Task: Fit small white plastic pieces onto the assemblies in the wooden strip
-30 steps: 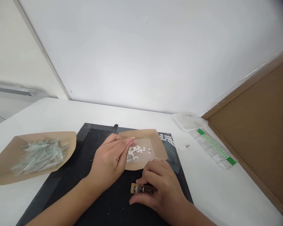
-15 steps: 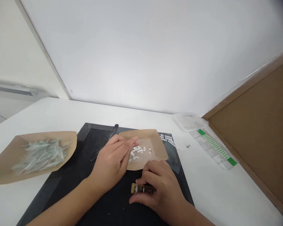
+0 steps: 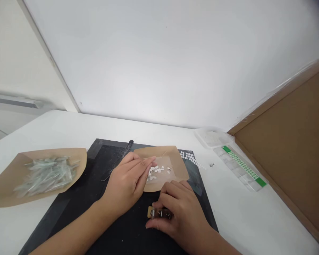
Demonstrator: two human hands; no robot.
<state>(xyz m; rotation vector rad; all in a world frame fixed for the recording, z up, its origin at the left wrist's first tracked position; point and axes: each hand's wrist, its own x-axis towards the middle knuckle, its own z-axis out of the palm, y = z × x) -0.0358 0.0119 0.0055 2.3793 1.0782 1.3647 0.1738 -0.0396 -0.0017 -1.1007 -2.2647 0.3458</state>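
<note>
My left hand (image 3: 127, 179) hovers at the left side of a brown paper tray (image 3: 181, 170). Its fingers are pressed together, and whatever may be between the tips is hidden. Small white oval pieces (image 3: 159, 170) lie in the tray just beyond those fingertips. My right hand (image 3: 179, 210) is closed, thumb and fingers gripping a small dark block with a yellowish end and shiny metal parts (image 3: 161, 213). That block is held over the black mat (image 3: 133, 230), in front of the tray.
Left stands another paper tray (image 3: 78, 156) of clear, greenish plastic packets (image 3: 48, 175). A dark slim tool (image 3: 126, 148) lies on the mat. White dots (image 3: 187, 155) line its right edge. Farther right are tiny metal pieces (image 3: 212, 165), a compartment box (image 3: 241, 170) and a cardboard box (image 3: 287, 156).
Hardly anything differs. My right thumb and fingers have shifted very slightly on the block, and my left hand stays at the tray with its fingers together.
</note>
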